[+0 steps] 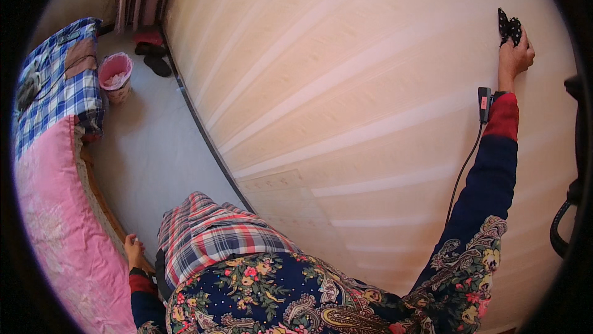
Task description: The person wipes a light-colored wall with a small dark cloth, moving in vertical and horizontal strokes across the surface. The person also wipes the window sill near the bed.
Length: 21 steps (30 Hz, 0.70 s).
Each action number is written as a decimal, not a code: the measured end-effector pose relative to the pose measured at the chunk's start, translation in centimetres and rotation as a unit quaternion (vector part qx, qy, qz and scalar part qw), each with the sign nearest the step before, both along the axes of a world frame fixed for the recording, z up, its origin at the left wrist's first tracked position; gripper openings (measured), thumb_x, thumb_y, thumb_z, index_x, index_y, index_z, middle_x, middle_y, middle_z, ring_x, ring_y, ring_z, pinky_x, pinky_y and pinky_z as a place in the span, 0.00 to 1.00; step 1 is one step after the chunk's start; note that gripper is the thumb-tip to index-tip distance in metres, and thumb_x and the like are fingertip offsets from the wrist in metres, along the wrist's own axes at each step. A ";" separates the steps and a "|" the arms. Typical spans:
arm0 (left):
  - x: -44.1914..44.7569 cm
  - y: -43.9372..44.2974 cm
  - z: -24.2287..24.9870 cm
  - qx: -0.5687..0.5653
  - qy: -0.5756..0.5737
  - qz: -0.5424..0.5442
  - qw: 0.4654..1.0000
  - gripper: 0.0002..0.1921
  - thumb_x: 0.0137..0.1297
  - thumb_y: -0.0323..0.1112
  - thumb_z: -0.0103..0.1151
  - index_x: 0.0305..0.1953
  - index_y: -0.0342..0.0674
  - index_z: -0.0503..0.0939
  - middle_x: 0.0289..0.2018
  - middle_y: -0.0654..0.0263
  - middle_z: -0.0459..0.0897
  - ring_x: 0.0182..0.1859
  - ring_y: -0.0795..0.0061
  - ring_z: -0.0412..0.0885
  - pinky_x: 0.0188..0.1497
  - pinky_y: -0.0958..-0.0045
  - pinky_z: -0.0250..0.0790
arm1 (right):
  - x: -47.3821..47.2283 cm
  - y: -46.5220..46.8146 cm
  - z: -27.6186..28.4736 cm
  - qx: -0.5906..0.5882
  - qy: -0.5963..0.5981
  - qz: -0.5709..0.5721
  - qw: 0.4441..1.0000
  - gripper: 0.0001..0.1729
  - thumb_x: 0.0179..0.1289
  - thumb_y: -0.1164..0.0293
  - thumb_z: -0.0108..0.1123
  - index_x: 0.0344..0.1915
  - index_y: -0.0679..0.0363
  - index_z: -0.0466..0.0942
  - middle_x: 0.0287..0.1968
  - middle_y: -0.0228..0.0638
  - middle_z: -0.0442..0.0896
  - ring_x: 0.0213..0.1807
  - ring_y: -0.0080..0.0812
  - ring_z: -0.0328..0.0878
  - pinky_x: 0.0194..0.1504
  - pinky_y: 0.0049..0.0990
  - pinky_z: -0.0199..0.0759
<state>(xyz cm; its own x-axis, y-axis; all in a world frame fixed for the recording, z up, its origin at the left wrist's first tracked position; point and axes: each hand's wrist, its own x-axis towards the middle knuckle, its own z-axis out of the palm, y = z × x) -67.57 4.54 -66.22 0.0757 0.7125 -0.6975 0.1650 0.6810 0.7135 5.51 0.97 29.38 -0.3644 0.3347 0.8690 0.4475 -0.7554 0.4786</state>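
Raised at the far right, my right hand [517, 58] grips a black cloth with white dots [513, 29] against the striped, light-coloured wall [352, 83]. A dark device with a cable [484, 104] sits beside the wrist of that arm. My left hand [134, 247] hangs low at the left, between the bed's pink cover [78, 223] and the plaid cloth [217, 232] at my waist. Its fingers are partly curled, and whether they hold anything is too small to tell.
Along the left runs a bed with a blue checked cover [83, 95]. A pink-lined waste bin [116, 74] stands on the grey floor [148, 148]. Dark shoes [157, 65] lie near the wall's dark skirting. Dark objects hang at the right rim.
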 end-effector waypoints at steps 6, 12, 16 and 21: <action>-3.8 -5.3 1.4 -0.014 0.048 0.018 0.999 0.11 0.67 0.28 0.46 0.49 0.44 0.70 0.29 0.67 0.76 0.22 0.77 0.73 0.19 0.75 0.64 | 0.4 9.1 -4.7 -0.043 0.007 -0.035 0.998 0.28 0.54 0.69 0.63 0.56 0.32 0.74 0.53 0.34 0.77 0.51 0.43 0.74 0.49 0.42 0.73; -3.9 -8.8 5.5 -0.038 0.028 0.059 0.997 0.11 0.68 0.29 0.47 0.50 0.45 0.70 0.25 0.68 0.73 0.22 0.79 0.71 0.19 0.77 0.62 | -0.3 17.3 -19.6 -0.201 0.075 -0.027 0.976 0.27 0.60 0.75 0.54 0.58 0.37 0.72 0.55 0.30 0.73 0.54 0.41 0.71 0.51 0.40 0.71; -3.6 -10.7 7.1 -0.041 0.033 0.091 0.995 0.11 0.67 0.29 0.46 0.50 0.46 0.70 0.26 0.67 0.73 0.21 0.80 0.70 0.19 0.78 0.61 | -1.7 19.0 -30.2 -0.299 0.131 0.002 0.945 0.30 0.55 0.79 0.53 0.58 0.39 0.73 0.55 0.29 0.72 0.55 0.38 0.69 0.51 0.37 0.68; -4.1 -12.8 9.6 -0.045 0.082 0.096 0.991 0.13 0.65 0.27 0.46 0.50 0.46 0.70 0.27 0.67 0.73 0.21 0.81 0.70 0.20 0.78 0.62 | -1.6 19.4 -40.1 -0.386 0.173 0.026 0.906 0.29 0.53 0.78 0.56 0.55 0.38 0.74 0.55 0.25 0.73 0.54 0.35 0.69 0.47 0.35 0.67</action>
<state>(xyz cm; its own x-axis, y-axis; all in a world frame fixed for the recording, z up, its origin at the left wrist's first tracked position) -71.65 -8.27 -56.60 -0.1753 0.6377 -0.7501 0.1341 0.7703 0.6234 3.93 20.37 -10.73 -0.1468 0.8818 0.4483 0.6974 -0.2291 0.6791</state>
